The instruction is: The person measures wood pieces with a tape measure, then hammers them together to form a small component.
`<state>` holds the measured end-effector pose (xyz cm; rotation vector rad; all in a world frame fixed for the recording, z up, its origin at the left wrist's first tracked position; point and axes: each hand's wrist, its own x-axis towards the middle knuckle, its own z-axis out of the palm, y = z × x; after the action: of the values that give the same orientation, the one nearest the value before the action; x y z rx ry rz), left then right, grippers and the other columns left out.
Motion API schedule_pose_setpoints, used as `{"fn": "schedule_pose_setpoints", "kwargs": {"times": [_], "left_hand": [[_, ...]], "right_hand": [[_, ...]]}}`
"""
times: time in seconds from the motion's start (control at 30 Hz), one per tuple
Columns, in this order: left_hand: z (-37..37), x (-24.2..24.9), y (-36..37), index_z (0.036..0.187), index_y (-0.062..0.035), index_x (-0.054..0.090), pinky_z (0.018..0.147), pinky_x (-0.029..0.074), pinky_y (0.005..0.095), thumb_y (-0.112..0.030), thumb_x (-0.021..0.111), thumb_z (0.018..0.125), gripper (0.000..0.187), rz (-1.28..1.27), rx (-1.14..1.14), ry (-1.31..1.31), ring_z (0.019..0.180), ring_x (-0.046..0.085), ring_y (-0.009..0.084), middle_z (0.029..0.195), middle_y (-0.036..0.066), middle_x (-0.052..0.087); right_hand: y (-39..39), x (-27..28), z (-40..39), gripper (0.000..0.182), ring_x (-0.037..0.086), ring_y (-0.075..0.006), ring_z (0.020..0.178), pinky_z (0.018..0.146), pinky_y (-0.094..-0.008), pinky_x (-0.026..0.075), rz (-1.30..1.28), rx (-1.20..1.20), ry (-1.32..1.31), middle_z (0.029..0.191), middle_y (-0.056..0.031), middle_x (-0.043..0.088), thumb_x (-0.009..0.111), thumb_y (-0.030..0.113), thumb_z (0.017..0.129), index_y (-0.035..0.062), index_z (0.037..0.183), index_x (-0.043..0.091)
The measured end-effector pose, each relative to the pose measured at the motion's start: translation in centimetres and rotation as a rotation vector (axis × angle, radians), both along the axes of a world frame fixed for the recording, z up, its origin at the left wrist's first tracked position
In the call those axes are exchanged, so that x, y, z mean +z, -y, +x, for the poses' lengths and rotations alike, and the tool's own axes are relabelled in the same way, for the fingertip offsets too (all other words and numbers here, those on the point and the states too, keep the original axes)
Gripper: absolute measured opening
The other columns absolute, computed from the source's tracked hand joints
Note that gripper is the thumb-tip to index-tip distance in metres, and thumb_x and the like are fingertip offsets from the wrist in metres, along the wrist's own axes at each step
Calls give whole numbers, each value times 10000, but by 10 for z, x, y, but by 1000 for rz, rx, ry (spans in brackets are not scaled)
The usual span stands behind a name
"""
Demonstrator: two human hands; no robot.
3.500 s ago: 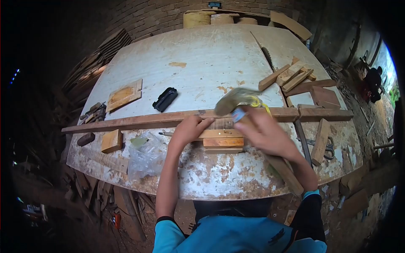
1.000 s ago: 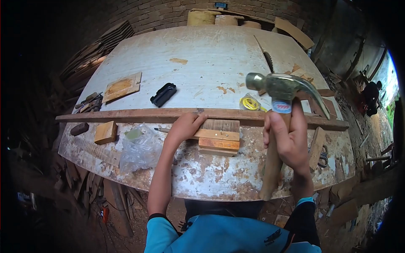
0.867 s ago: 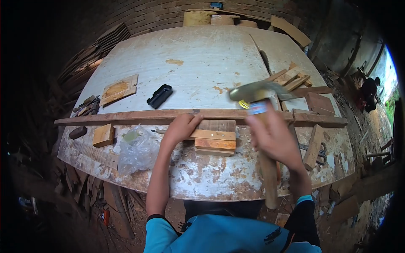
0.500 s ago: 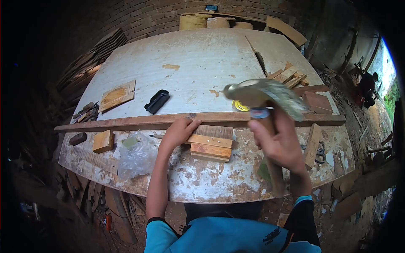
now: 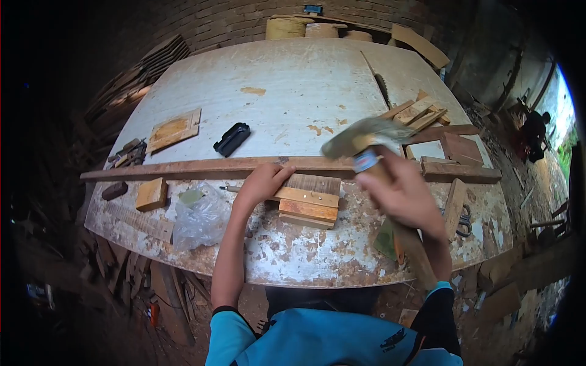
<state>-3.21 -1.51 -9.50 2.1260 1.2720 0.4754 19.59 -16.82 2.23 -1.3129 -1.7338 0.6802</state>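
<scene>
My right hand (image 5: 406, 198) is closed round the handle of a claw hammer (image 5: 354, 143), raised over the bench to the right of the wood pieces and blurred by motion. My left hand (image 5: 264, 183) grips the left end of a small wooden assembly (image 5: 308, 207), holding it near a long wooden beam (image 5: 229, 166). Two small light spots, perhaps nail heads, show on the assembly's upper strip. A thin pointed tool (image 5: 229, 189) lies just left of my left hand, partly hidden by it.
Around the bench (image 5: 287, 259) lie a clear plastic bag (image 5: 200, 222), a wood block (image 5: 151, 195), a black case (image 5: 232, 140), a flat wooden panel (image 5: 174, 131), scissors (image 5: 465, 221) and wood offcuts (image 5: 461, 149). A saw blade (image 5: 382, 90) shows farther back. Another person (image 5: 534, 134) is at far right.
The hammer has tilted, its head shifting slightly left and its handle end swinging right. My left hand stays on the wooden assembly. The whole view has shifted a little.
</scene>
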Motion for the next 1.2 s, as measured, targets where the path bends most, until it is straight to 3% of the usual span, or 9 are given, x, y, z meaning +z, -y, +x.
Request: {"fn": "schedule_pose_setpoints", "kwargs": {"times": [0.03,0.13,0.4,0.6,0.8,0.93,1.03,1.13,1.2], "left_hand": [[-1,1,0,794,90,606,583,414,354,-448,489,903,562,-25,-7,-5,584,503,164,592,142,549],[-1,0,-1,786,90,609,580,413,353,-452,492,901,566,-26,-2,-8,583,501,162,587,139,544],[1,8,4,818,76,647,606,446,369,-475,499,884,575,-33,-17,14,598,587,256,648,213,599],[-1,2,-1,794,60,652,599,441,366,-487,503,881,573,-56,-15,-23,580,573,245,619,187,588],[0,1,1,780,61,646,593,437,364,-475,505,884,563,-64,8,4,558,558,228,598,179,577],[0,8,4,810,58,656,593,437,360,-468,504,886,553,-60,-36,15,563,558,219,608,182,583],[-2,1,2,851,51,664,593,437,363,-462,501,890,540,-15,-51,63,563,559,227,612,186,585],[-1,7,5,868,40,668,595,439,373,-454,496,892,524,-51,-40,5,579,576,245,636,195,598],[-1,8,5,797,44,656,612,452,388,-414,555,865,473,36,-46,3,617,604,262,640,186,597]], "right_hand": [[8,9,-1,307,570,-134,603,546,-275,466,-39,-49,-157,799,-98,587,569,138,863,-5,1125,494],[16,11,-4,261,507,-65,549,487,-208,429,111,-60,-468,744,-36,530,521,99,906,10,1140,447],[-27,-35,-15,295,531,-84,532,464,-227,443,-430,203,23,711,-36,539,571,213,896,-5,1078,491],[5,3,-2,264,534,-81,531,466,-218,446,39,33,-38,744,-58,560,562,140,887,-9,1091,485],[9,5,-1,246,557,-89,562,485,-220,457,-35,1,-302,758,-61,571,577,127,879,-2,1066,483],[-13,-22,-12,380,578,-104,582,505,-236,474,-182,210,66,815,-99,600,596,205,868,-45,1136,496],[-16,-25,-22,404,623,-333,822,738,-367,474,-321,234,63,875,-249,604,588,255,820,-71,1050,526],[-12,-20,-13,470,583,-116,599,521,-266,475,-171,239,97,865,-128,618,605,233,856,-49,1205,466],[-14,-18,-7,452,583,-120,604,516,-269,469,-239,128,102,863,-131,614,611,226,849,-54,1175,469]]}}
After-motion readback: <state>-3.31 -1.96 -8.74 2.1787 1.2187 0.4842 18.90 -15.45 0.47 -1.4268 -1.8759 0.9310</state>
